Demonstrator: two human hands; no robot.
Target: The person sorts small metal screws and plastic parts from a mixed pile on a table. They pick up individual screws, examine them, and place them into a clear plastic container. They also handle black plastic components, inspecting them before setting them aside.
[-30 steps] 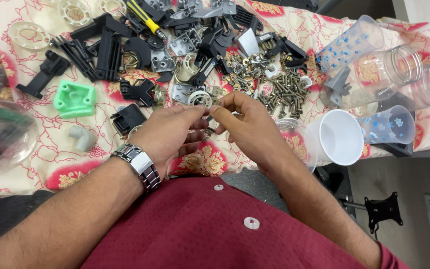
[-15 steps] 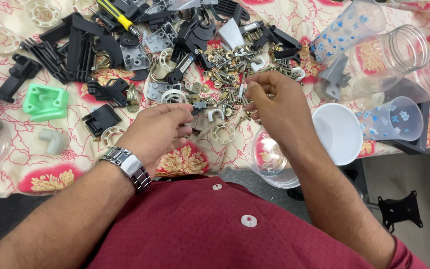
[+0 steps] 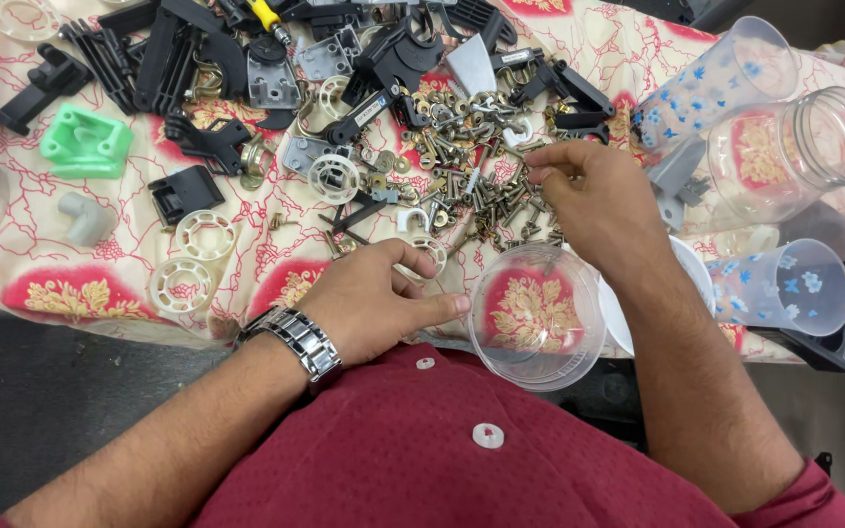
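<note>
A heap of brass and steel screws, nuts and washers (image 3: 471, 181) lies mid-table on the floral cloth (image 3: 61, 298). My right hand (image 3: 594, 200) reaches over its right side, fingertips pinched together on a small metal piece in the heap. My left hand (image 3: 378, 298), with a metal watch (image 3: 295, 342) on the wrist, rests palm down at the near table edge. Its fingers are curled and its forefinger points at the rim of a clear round tub (image 3: 538, 315). What lies under the curled fingers is hidden.
Black plastic brackets (image 3: 173, 59) and grey metal plates (image 3: 271, 83) fill the far side. A green block (image 3: 85, 142), a grey elbow (image 3: 85, 217) and white rings (image 3: 205, 235) lie left. Clear jars (image 3: 794, 152) and patterned cups (image 3: 784, 288) stand right, with a white cup (image 3: 689, 269) beneath my right forearm.
My hands have come apart. The right hand moved out to the screw heap, the left dropped to the table edge. The clear tub now sits between them.
</note>
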